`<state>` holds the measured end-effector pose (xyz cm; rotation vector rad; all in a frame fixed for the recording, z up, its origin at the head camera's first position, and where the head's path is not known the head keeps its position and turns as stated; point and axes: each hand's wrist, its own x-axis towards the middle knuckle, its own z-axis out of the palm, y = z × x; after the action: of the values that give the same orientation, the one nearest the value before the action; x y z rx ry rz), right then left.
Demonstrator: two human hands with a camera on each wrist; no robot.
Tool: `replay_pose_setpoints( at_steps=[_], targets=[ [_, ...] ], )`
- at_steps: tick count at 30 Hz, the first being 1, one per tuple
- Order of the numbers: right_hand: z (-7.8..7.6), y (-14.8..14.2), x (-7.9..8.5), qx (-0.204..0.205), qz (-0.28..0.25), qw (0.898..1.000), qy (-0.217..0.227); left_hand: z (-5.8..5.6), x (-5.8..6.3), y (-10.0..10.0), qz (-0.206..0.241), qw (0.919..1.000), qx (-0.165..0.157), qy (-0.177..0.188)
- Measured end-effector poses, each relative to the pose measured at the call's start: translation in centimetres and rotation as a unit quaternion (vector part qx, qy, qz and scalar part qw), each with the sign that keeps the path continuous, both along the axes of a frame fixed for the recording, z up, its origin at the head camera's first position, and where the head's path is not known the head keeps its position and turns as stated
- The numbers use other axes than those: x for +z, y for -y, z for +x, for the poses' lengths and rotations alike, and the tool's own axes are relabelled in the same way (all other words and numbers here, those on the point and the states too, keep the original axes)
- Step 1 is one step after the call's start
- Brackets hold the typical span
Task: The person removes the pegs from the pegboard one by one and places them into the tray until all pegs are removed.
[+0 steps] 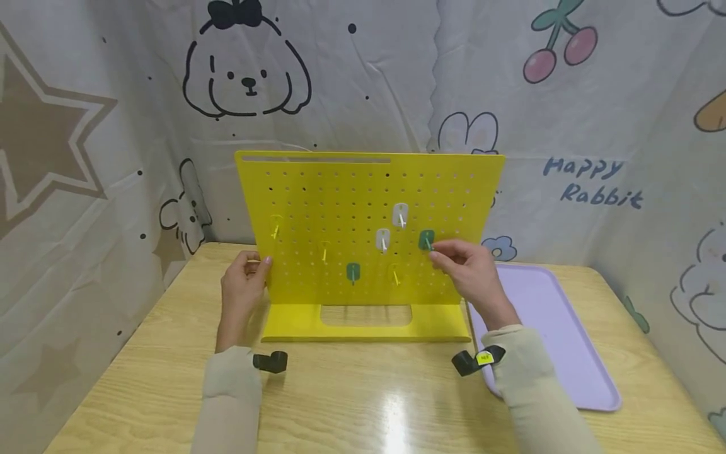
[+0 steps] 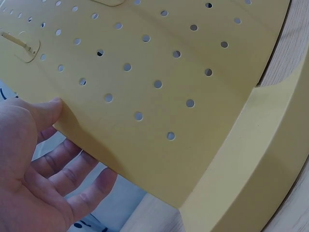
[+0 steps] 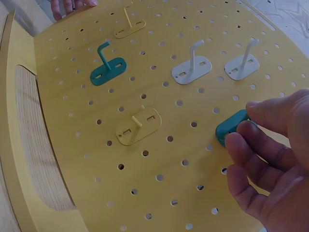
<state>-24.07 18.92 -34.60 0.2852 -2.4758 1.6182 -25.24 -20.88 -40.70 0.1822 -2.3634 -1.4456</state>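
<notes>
Best to steady the yellow pegboard, gripped edgewise in left hand, while squarely seating the upper green hook pinched in right hand.

Pegboard: solid yellow, perforated with a regular grid of round holes. Green hooks: upper green hook, lower green hook. White hooks: upper white hook, lower white hook. Yellow hooks, matching the board: left yellow hook, middle yellow hook, right yellow hook. Tray: plain lilac. Counter: pale yellow-brown, wood-grain pattern. Backdrop cloth: off-white, printed with a black-outlined dog, pink cherries on green stems, a brown star, blue lettering and a blue flower. Left sleeve, right sleeve: plain beige. Left wrist camera, right wrist camera: black, the latter bearing a yellow label.
</notes>
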Motion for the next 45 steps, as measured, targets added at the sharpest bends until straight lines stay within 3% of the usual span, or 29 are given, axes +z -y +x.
replay_pose_setpoints(
  at_steps=[13,26,45],
  targets=[
    [0.0,0.3,-0.5,-0.012,0.002,1.000,-0.017,0.2,-0.5,0.0,0.006,0.9998,0.005,0.020],
    [0.2,0.3,-0.3,-0.018,0.011,1.000,-0.022,0.1,-0.5,0.0,0.003,0.9999,0.002,0.017],
    [1.3,-1.5,1.1,-0.015,0.027,0.998,-0.058,0.0,0.0,0.0,-0.005,0.9999,0.000,0.013]
  ],
)
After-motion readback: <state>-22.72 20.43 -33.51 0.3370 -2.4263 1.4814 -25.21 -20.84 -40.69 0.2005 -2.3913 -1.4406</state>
